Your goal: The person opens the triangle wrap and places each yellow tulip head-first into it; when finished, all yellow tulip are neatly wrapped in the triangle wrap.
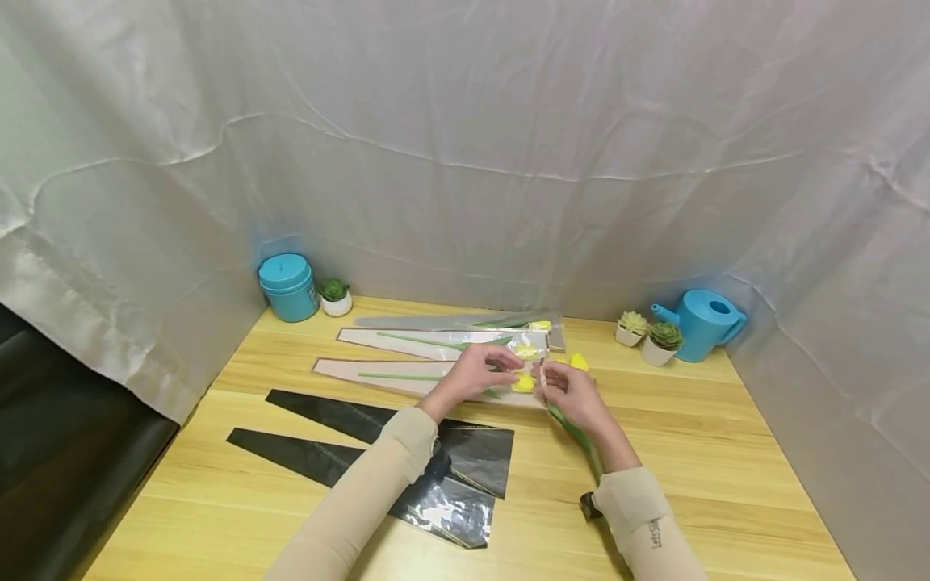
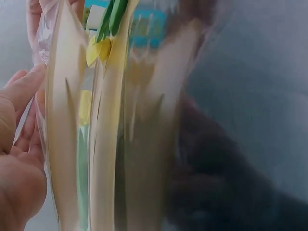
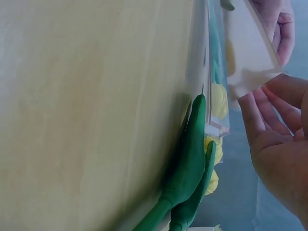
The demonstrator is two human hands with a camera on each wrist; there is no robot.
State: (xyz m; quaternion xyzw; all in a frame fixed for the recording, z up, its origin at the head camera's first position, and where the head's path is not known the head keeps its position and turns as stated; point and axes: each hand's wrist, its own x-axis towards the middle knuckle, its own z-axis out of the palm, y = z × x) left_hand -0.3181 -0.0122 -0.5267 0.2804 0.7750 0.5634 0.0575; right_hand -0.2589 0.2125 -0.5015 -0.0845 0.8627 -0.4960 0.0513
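Note:
A clear-fronted, pale-backed flower sleeve (image 1: 349, 369) with a thin dark border lies under both hands at its wide end. A yellow tulip (image 1: 523, 382) with a green stem shows along it. My left hand (image 1: 479, 369) holds the sleeve's film near its mouth, thumb and fingers at the edge in the left wrist view. Opposite, my right hand (image 1: 572, 393) pinches the raised corner of the pale sheet (image 3: 255, 72). Another tulip's green stem and leaves (image 1: 577, 436) run below the right wrist. Another yellow tulip head (image 1: 579, 361) shows beyond the right hand.
Behind lie another pale sleeve (image 1: 414, 343) and a greyish sleeve (image 1: 407, 321), each with a tulip. Two black sleeves (image 1: 472, 452) lie in front. Along the back stand a blue canister (image 1: 289, 289), small potted succulents (image 1: 336, 297) and a blue watering can (image 1: 703, 327).

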